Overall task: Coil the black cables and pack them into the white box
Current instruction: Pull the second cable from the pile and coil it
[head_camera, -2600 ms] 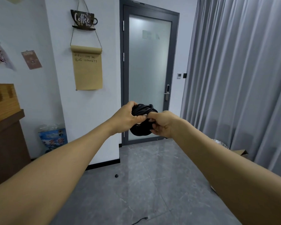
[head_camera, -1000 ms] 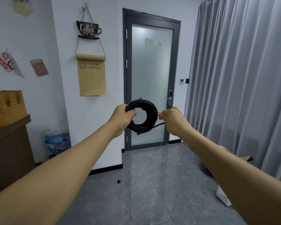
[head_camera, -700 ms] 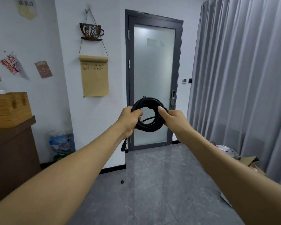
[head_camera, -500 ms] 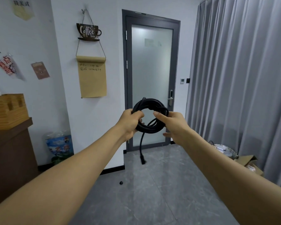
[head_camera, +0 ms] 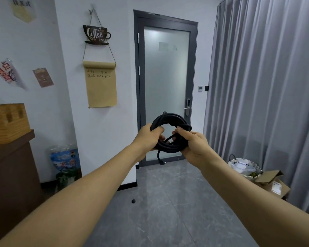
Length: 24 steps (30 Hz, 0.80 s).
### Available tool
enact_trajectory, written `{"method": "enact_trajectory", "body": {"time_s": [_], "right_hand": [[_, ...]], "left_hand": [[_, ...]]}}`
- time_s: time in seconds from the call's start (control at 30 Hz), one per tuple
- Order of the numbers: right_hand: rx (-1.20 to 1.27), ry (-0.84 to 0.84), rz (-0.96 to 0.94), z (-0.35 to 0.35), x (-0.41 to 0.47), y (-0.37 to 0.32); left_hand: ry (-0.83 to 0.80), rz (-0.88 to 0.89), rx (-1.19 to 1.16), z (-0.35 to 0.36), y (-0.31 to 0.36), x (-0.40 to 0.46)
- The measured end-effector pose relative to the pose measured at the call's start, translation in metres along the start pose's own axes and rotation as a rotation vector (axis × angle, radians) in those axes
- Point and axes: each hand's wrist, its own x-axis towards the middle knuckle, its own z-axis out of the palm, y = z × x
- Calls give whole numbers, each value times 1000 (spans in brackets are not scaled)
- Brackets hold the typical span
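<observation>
A black cable (head_camera: 169,120) is wound into a round coil and held up at chest height in front of the glass door. My left hand (head_camera: 148,138) grips the coil's left side, fingers curled round the strands. My right hand (head_camera: 193,143) grips its right side, thumb on top of the loops. A short loose end with a plug (head_camera: 161,162) dangles below the coil. No white box is in view.
A frosted glass door (head_camera: 166,90) stands straight ahead, grey curtains (head_camera: 268,86) to the right. A white basket (head_camera: 244,166) and a cardboard box (head_camera: 273,184) sit on the floor at right. A brown counter (head_camera: 11,166) is at left. A small black object (head_camera: 133,201) lies on the floor.
My right hand has closed further round the coil's right side. The dangling end hangs shorter than half a second ago, wound more into the loops.
</observation>
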Motion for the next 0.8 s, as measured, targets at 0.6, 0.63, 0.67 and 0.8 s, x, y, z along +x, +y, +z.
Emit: {"method": "enact_trajectory", "body": {"time_s": [0.6, 0.63, 0.67, 0.8], "right_hand": [[-1469, 98, -1016, 22, -8, -14], [-1536, 34, -951, 26, -5, -12], [-1612, -32, -876, 28, -2, -8], [-1827, -172, -785, 36, 3, -2]], "left_hand": [[222, 64, 147, -10, -6, 15], [217, 72, 170, -9, -6, 14], [219, 83, 184, -8, -5, 14], [231, 125, 222, -11, 1, 14]]}}
